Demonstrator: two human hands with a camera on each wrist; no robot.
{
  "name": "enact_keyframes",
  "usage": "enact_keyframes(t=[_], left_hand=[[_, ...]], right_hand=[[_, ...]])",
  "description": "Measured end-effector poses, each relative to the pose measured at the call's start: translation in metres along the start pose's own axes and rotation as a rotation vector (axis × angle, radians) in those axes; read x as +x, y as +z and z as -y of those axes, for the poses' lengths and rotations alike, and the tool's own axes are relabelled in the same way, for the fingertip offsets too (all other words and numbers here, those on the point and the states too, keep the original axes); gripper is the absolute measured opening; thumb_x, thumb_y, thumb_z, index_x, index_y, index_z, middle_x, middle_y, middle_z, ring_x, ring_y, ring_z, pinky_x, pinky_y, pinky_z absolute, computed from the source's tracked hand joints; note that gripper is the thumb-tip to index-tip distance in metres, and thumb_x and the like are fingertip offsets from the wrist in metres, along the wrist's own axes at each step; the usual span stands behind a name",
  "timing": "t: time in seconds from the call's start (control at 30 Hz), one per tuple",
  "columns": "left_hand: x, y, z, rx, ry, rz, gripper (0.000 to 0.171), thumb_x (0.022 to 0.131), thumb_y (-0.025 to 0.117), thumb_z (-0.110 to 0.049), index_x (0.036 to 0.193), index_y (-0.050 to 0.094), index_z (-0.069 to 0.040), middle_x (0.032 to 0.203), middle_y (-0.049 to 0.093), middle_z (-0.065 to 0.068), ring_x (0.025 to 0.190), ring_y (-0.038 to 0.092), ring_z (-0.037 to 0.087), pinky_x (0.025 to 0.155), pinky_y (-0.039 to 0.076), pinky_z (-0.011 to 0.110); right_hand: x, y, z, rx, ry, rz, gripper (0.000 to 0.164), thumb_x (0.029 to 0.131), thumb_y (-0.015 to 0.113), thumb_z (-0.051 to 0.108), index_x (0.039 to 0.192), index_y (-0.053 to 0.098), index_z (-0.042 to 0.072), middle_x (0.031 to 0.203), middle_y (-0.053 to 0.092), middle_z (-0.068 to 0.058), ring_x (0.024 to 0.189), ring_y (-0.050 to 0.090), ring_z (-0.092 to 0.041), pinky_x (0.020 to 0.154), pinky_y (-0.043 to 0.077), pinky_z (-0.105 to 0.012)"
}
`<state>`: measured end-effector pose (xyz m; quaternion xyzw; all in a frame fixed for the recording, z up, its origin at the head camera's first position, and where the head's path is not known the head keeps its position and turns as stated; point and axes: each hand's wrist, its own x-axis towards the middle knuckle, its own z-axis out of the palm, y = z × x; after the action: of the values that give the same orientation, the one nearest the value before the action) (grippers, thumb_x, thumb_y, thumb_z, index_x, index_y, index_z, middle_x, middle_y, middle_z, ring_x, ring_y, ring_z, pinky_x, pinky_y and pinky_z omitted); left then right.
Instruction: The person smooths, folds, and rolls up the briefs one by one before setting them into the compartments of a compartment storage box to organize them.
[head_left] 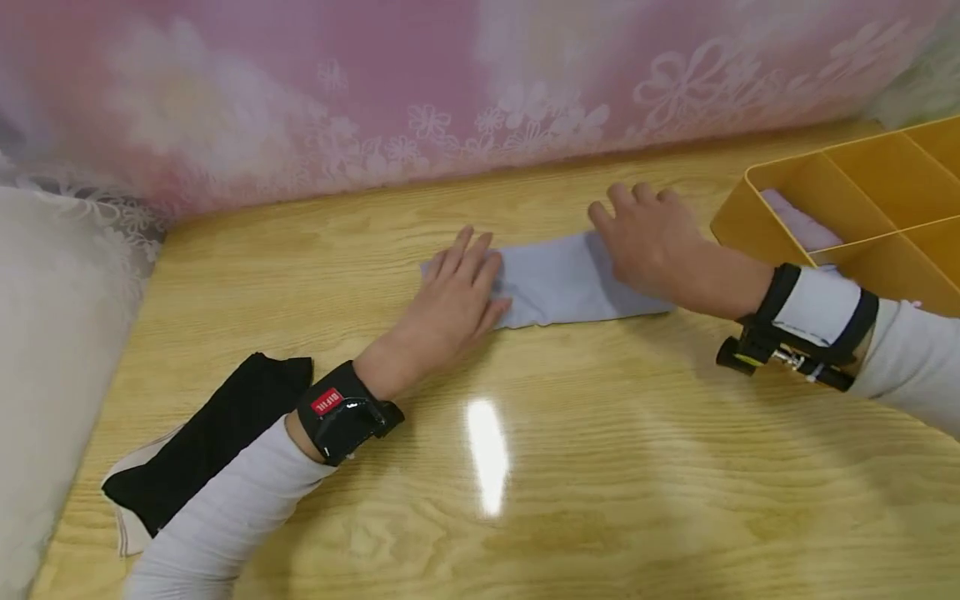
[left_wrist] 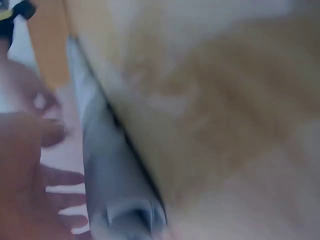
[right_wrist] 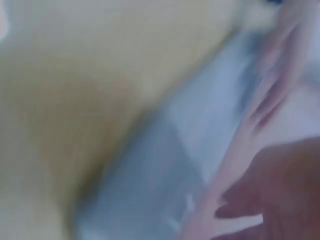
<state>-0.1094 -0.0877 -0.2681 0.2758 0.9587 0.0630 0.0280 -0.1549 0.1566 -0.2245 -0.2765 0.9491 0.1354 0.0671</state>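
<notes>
A light blue cloth (head_left: 555, 279), folded into a long flat strip, lies across the far middle of the table. My left hand (head_left: 450, 300) rests on its left end with the fingers fairly straight. Over the right end is my right hand (head_left: 651, 237), its fingers loosely bent and nothing seen between them; whether it touches the cloth I cannot tell. In the left wrist view the near end of the cloth (left_wrist: 115, 170) shows a rolled, hollow fold. The right wrist view is blurred, with the cloth (right_wrist: 150, 165) running diagonally beside the right hand (right_wrist: 280, 195).
At the right stands a yellow divided box (head_left: 768, 217) with a folded pinkish cloth (head_left: 798, 221) in one compartment. A black sock-like cloth (head_left: 217, 433) lies over a pale one (head_left: 135, 533) at the left. A pink floral backdrop (head_left: 420, 92) borders the table's far edge.
</notes>
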Motion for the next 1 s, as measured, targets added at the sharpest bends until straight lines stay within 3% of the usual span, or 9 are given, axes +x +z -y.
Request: enact_keyframes(t=[0.1, 0.23, 0.33, 0.5, 0.67, 0.8, 1.0], left_hand=[[0.003, 0.001, -0.008, 0.056, 0.021, 0.184, 0.074, 0.102, 0.029, -0.051, 0.154, 0.008, -0.003, 0.160, -0.006, 0.016, 0.145, -0.015, 0.031, 0.116, 0.001, 0.049], [0.010, 0.005, -0.001, 0.092, 0.010, 0.341, 0.081, 0.098, 0.023, -0.061, 0.153, -0.009, -0.010, 0.158, -0.020, 0.011, 0.142, -0.024, 0.028, 0.115, -0.008, 0.049], [0.012, 0.008, 0.008, 0.044, 0.038, 0.359, 0.083, 0.097, 0.023, -0.064, 0.153, -0.013, -0.013, 0.157, -0.023, 0.008, 0.142, -0.026, 0.026, 0.114, -0.012, 0.048], [0.003, 0.007, 0.029, -0.047, 0.077, 0.307, 0.083, 0.098, 0.032, -0.060, 0.154, -0.009, -0.014, 0.158, -0.020, 0.006, 0.143, -0.024, 0.024, 0.114, -0.014, 0.046], [-0.003, 0.001, 0.044, -0.067, 0.096, 0.265, 0.081, 0.099, 0.036, -0.055, 0.155, -0.005, -0.012, 0.160, -0.015, 0.008, 0.145, -0.019, 0.025, 0.115, -0.010, 0.044], [-0.005, 0.000, 0.048, -0.069, 0.084, 0.280, 0.081, 0.099, 0.035, -0.056, 0.155, -0.005, -0.012, 0.160, -0.015, 0.009, 0.145, -0.017, 0.026, 0.115, -0.009, 0.044], [-0.014, 0.003, 0.052, -0.069, 0.022, 0.285, 0.083, 0.098, 0.037, -0.058, 0.155, -0.005, -0.013, 0.160, -0.015, 0.010, 0.146, -0.015, 0.029, 0.115, -0.008, 0.047]], right_hand=[[-0.013, 0.008, 0.032, 0.160, -0.144, -0.050, 0.059, 0.100, 0.051, 0.028, 0.146, 0.031, -0.003, 0.148, 0.029, -0.029, 0.134, 0.029, -0.048, 0.101, 0.035, -0.060], [-0.016, 0.032, 0.058, 0.263, -0.260, -0.031, 0.075, 0.102, 0.037, 0.048, 0.154, 0.008, 0.003, 0.160, -0.001, -0.019, 0.145, -0.004, -0.038, 0.113, 0.009, -0.058], [-0.011, 0.047, 0.060, 0.320, -0.267, -0.025, 0.077, 0.101, 0.033, 0.051, 0.154, 0.000, 0.007, 0.160, -0.010, -0.014, 0.145, -0.014, -0.033, 0.114, 0.000, -0.056], [-0.011, 0.059, 0.046, 0.455, -0.255, -0.041, 0.071, 0.104, 0.030, 0.046, 0.154, -0.003, 0.009, 0.159, -0.016, -0.012, 0.144, -0.020, -0.030, 0.114, -0.008, -0.052], [-0.016, 0.061, 0.022, 0.487, -0.130, -0.064, 0.069, 0.104, 0.027, 0.045, 0.154, -0.003, 0.007, 0.159, -0.015, -0.014, 0.144, -0.020, -0.032, 0.114, -0.009, -0.051], [-0.014, 0.058, 0.002, 0.496, 0.040, -0.002, 0.073, 0.102, 0.016, 0.052, 0.153, -0.008, 0.006, 0.158, -0.016, -0.016, 0.143, -0.021, -0.035, 0.110, -0.012, -0.059], [0.003, 0.058, -0.011, 0.517, 0.202, 0.064, 0.084, 0.098, 0.010, 0.061, 0.151, -0.010, -0.001, 0.156, -0.018, -0.023, 0.140, -0.020, -0.044, 0.104, -0.013, -0.069]])
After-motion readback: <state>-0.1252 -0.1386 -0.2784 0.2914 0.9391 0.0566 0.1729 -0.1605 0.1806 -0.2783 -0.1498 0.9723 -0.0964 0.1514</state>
